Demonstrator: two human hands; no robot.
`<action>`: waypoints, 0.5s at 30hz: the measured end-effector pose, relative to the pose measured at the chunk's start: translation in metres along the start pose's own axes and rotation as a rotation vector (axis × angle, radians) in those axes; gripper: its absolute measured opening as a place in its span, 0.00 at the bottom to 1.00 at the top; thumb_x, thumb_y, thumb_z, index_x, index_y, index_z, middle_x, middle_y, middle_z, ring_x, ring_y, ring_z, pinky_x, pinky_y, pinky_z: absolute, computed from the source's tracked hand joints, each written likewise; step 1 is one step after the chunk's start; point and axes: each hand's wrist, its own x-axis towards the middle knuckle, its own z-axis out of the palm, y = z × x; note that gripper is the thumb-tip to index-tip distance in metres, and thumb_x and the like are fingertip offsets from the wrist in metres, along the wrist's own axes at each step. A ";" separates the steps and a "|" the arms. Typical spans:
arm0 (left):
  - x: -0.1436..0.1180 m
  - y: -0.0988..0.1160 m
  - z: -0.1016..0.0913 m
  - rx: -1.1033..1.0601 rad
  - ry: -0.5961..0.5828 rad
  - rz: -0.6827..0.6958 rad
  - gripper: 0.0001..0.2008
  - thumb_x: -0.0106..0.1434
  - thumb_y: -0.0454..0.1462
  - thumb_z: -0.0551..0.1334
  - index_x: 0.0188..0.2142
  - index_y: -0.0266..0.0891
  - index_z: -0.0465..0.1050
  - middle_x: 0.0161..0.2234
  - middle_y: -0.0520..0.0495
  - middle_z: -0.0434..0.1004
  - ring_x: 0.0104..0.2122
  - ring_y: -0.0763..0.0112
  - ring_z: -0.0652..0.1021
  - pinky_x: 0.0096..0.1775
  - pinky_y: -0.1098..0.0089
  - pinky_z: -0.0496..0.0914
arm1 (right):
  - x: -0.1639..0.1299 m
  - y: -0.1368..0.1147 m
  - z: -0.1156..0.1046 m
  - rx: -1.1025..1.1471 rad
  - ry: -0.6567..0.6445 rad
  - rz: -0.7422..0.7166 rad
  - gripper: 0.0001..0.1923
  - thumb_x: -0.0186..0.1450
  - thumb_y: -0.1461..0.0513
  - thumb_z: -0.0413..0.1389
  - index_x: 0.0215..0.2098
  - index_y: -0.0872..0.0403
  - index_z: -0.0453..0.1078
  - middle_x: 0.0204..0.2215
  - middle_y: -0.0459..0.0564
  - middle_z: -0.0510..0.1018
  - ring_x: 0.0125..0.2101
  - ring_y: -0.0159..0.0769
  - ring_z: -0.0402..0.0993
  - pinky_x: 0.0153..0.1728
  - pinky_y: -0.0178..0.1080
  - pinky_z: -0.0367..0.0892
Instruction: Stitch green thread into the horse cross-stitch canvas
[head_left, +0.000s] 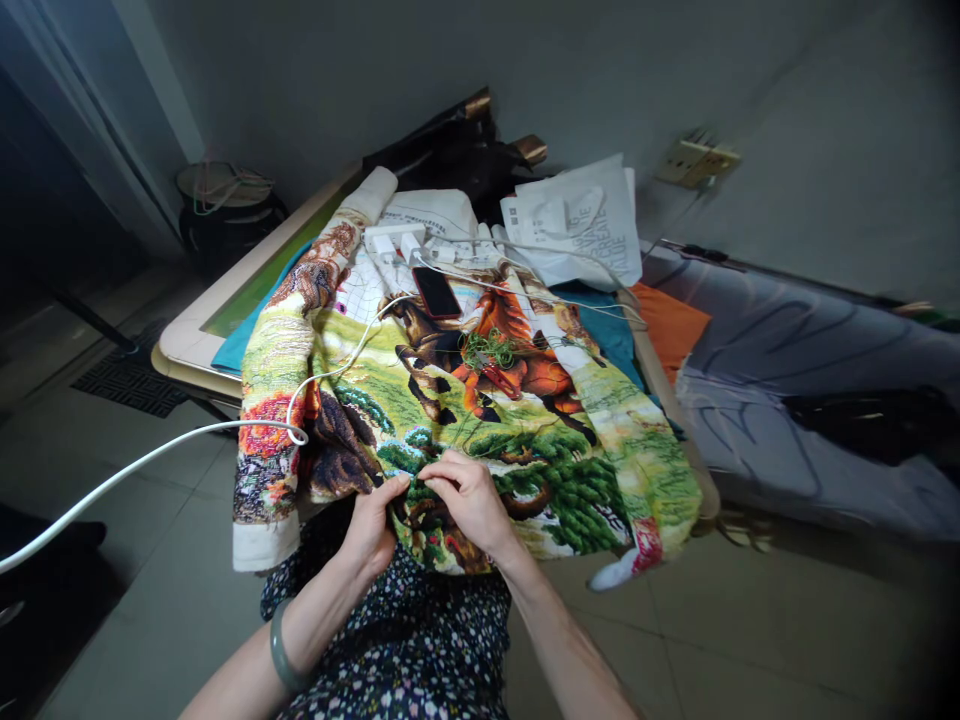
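A large cross-stitch cloth [450, 420] with horses and green trees hangs over the table's near edge, its two sides rolled up. My left hand [373, 525] grips the cloth at its lower part, thumb on top and fingers underneath. Close beside it, my right hand [466, 497] rests over the cloth with thumb and forefinger pinched together; whatever is between them is too small to make out. A tangle of green thread [487, 348] lies on the stitched horses. Behind it, a dark phone [436, 292] rests on the cloth.
A white power strip [395, 240] with plugged-in chargers sits at the cloth's far end. One white cable [150, 468] crosses from the left. White paper bags [574, 225] stand at the back of the table [196, 345]. A stool [225, 200] is at far left, a wall socket [696, 160] at right.
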 end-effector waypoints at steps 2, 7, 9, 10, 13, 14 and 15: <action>0.001 0.000 -0.001 0.001 -0.009 -0.008 0.12 0.38 0.34 0.75 0.24 0.34 0.79 0.24 0.51 0.80 0.26 0.73 0.75 0.33 0.70 0.70 | 0.001 -0.001 0.001 -0.001 0.005 -0.002 0.10 0.62 0.71 0.57 0.29 0.52 0.77 0.26 0.46 0.75 0.29 0.34 0.71 0.32 0.34 0.63; -0.001 0.000 0.000 0.006 -0.019 0.010 0.11 0.39 0.34 0.74 0.24 0.35 0.79 0.24 0.51 0.80 0.26 0.73 0.75 0.35 0.69 0.70 | 0.000 -0.012 0.004 -0.105 0.013 0.031 0.09 0.62 0.70 0.56 0.27 0.54 0.74 0.26 0.46 0.76 0.29 0.34 0.72 0.33 0.34 0.64; -0.002 -0.001 0.000 0.016 -0.027 0.021 0.11 0.39 0.33 0.74 0.24 0.34 0.79 0.25 0.50 0.80 0.26 0.72 0.75 0.36 0.68 0.70 | -0.002 -0.019 0.008 -0.214 0.022 0.043 0.09 0.63 0.71 0.54 0.29 0.54 0.73 0.28 0.47 0.76 0.30 0.35 0.72 0.34 0.35 0.64; -0.002 -0.001 0.000 0.024 -0.034 0.025 0.11 0.39 0.33 0.74 0.25 0.34 0.79 0.25 0.49 0.80 0.26 0.71 0.75 0.36 0.68 0.70 | -0.003 -0.022 0.011 -0.283 0.013 0.039 0.10 0.64 0.72 0.53 0.32 0.54 0.73 0.30 0.48 0.76 0.31 0.36 0.73 0.34 0.35 0.64; -0.003 -0.001 -0.001 0.049 -0.060 0.058 0.09 0.39 0.32 0.73 0.24 0.34 0.79 0.24 0.49 0.80 0.28 0.68 0.76 0.37 0.67 0.69 | -0.004 -0.031 0.022 -0.505 -0.064 0.013 0.11 0.66 0.71 0.52 0.39 0.53 0.73 0.34 0.51 0.75 0.32 0.37 0.73 0.32 0.34 0.64; -0.004 -0.001 -0.001 0.054 -0.066 0.072 0.08 0.39 0.31 0.72 0.23 0.34 0.78 0.23 0.49 0.79 0.28 0.68 0.76 0.37 0.67 0.69 | -0.003 -0.035 0.025 -0.566 -0.082 0.014 0.11 0.66 0.71 0.52 0.38 0.52 0.73 0.34 0.51 0.75 0.33 0.37 0.73 0.30 0.34 0.64; -0.004 -0.001 -0.001 0.055 -0.069 0.084 0.08 0.39 0.31 0.72 0.22 0.34 0.78 0.22 0.50 0.79 0.28 0.68 0.76 0.37 0.67 0.69 | -0.001 -0.038 0.026 -0.605 -0.082 0.014 0.10 0.66 0.71 0.52 0.36 0.52 0.72 0.35 0.52 0.74 0.33 0.37 0.72 0.29 0.33 0.64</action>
